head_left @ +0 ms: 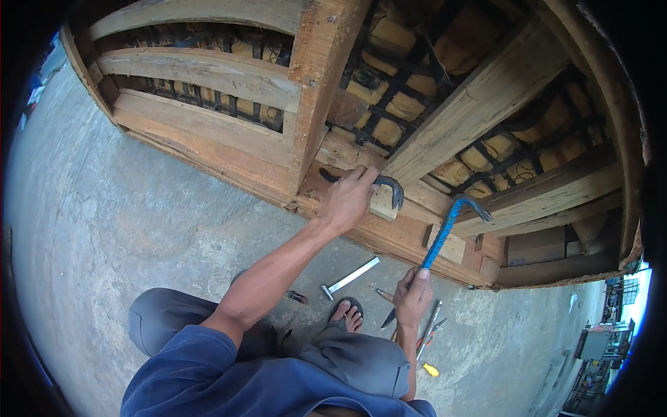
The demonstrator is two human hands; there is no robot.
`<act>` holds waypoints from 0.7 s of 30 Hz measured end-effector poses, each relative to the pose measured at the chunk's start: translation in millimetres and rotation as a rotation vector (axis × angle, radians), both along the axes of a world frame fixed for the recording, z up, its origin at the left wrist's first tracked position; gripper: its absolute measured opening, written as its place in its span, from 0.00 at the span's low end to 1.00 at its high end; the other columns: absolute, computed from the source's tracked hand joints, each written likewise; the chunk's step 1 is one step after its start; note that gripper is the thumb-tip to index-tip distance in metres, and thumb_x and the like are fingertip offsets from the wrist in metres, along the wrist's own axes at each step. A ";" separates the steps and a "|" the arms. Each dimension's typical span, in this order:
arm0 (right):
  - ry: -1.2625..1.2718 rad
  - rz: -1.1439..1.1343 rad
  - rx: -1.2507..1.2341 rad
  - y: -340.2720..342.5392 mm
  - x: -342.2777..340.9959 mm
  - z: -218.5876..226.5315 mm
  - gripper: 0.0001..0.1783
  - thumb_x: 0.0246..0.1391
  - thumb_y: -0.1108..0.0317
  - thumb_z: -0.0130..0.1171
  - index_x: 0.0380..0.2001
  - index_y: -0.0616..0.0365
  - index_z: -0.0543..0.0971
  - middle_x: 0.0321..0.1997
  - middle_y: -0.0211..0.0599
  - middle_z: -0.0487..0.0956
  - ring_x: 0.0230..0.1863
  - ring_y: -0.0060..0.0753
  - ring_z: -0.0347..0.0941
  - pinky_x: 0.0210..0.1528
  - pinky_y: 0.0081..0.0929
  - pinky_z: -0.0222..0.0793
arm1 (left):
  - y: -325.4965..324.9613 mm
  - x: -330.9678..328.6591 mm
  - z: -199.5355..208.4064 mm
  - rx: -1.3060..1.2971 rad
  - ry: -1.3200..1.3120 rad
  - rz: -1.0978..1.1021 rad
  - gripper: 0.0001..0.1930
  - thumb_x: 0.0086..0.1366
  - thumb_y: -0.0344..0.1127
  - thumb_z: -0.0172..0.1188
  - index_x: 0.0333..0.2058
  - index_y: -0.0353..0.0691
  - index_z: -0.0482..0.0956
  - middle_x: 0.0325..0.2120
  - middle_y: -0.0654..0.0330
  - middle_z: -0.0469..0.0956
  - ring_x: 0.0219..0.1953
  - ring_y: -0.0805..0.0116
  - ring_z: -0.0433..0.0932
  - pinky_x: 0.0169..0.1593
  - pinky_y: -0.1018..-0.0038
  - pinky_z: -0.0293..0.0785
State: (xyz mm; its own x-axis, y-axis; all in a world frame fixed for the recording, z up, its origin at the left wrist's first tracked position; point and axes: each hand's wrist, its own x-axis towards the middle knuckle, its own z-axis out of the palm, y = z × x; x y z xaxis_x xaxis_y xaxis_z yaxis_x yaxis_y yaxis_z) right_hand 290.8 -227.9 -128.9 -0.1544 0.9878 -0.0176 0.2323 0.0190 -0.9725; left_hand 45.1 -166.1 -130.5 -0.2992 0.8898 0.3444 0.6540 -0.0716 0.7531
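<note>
My right hand (413, 297) is wrapped round the shaft of a blue pry bar (445, 233). The bar's dark hooked end reaches up beside the wooden frame (316, 90) of an upturned piece of furniture. My left hand (349, 200) is closed round a dark, curved strip (393, 186) at the frame's lower rail; its material is hard to make out. Both ends of the strip stick out from my fingers. Close to it, a small pale wood block (383, 203) sits on the rail, and a second block (446, 243) lies behind the pry bar.
Black webbing (396, 76) crosses yellowish foam inside the frame. On the concrete floor (153, 229) lie a silver T-shaped tool (353, 276), a yellow-handled screwdriver (431, 370) and several other tools, close to my sandalled foot (347, 316). Equipment (601, 344) stands far right.
</note>
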 end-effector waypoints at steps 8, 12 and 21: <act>0.154 -0.142 -0.347 -44.1 16.5 -14.9 0.25 0.74 0.44 0.44 0.27 0.50 0.65 0.14 0.20 0.57 0.10 0.14 0.52 0.10 0.19 0.47 | -9.9 -0.1 -16.3 0.102 -0.016 0.034 0.11 0.62 0.29 0.58 0.42 0.32 0.71 0.37 0.41 0.77 0.42 0.39 0.78 0.45 0.50 0.75; 0.114 -0.132 -0.388 -59.9 22.4 -34.1 0.24 0.74 0.47 0.48 0.26 0.50 0.66 0.15 0.20 0.60 0.13 0.13 0.54 0.13 0.18 0.48 | -28.0 13.3 -14.5 0.152 -0.056 -0.021 0.10 0.59 0.29 0.58 0.36 0.30 0.71 0.32 0.39 0.77 0.36 0.38 0.79 0.41 0.49 0.75; -0.410 -0.121 -0.135 -53.3 42.4 -51.4 0.28 0.73 0.45 0.48 0.25 0.57 0.71 0.16 0.23 0.63 0.21 0.17 0.58 0.24 0.25 0.54 | -47.9 37.7 -16.0 -0.080 -0.238 -0.150 0.07 0.56 0.33 0.65 0.31 0.36 0.82 0.24 0.44 0.81 0.30 0.43 0.83 0.35 0.58 0.78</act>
State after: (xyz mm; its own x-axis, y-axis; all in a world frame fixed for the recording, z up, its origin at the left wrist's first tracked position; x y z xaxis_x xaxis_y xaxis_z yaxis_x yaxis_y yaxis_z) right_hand 333.2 -281.2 -180.3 0.0090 0.9829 -0.1837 0.5916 -0.1533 -0.7915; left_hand 82.9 -214.0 -146.5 -0.2265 0.9516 0.2076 0.4448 -0.0886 0.8912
